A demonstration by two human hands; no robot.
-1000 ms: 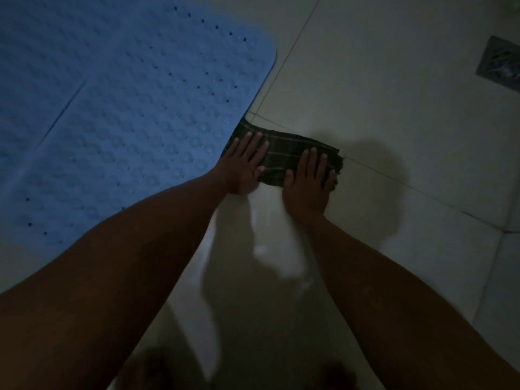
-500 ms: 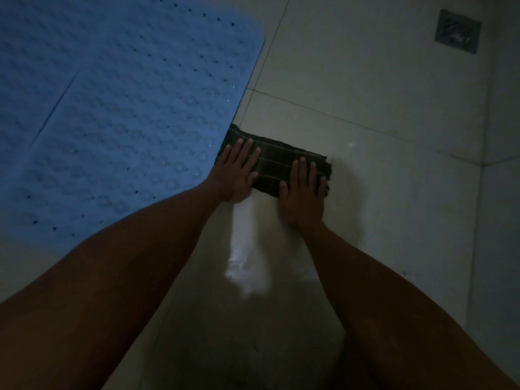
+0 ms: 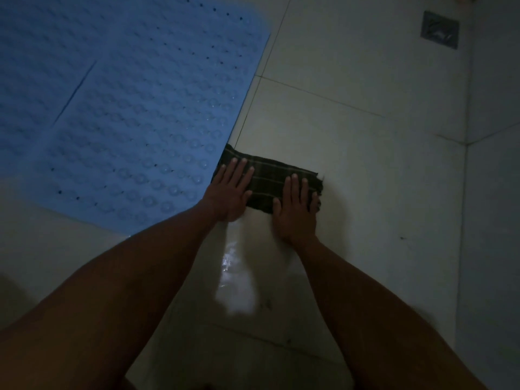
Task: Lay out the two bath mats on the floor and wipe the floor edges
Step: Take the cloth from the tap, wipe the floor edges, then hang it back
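A blue bath mat (image 3: 126, 108) with round bumps and small holes lies flat on the pale tiled floor (image 3: 365, 170), filling the upper left. A dark seam line (image 3: 76, 88) crosses it; I cannot tell if it joins two mats. A dark plaid cloth (image 3: 267, 184) lies on the tiles against the mat's right edge. My left hand (image 3: 229, 192) presses flat on the cloth's left end beside the mat. My right hand (image 3: 295, 212) presses flat on its right end. Both palms partly hide the cloth.
A square metal floor drain (image 3: 440, 29) sits at the top right. A wall or raised tiled edge (image 3: 495, 192) runs down the right side. A wet, shiny streak (image 3: 233, 277) lies on the tiles between my forearms. The room is dim.
Both hands have drawn the cloth toward me along the mat's right edge, past the tile joint. The view has shifted, so the drain now sits further left.
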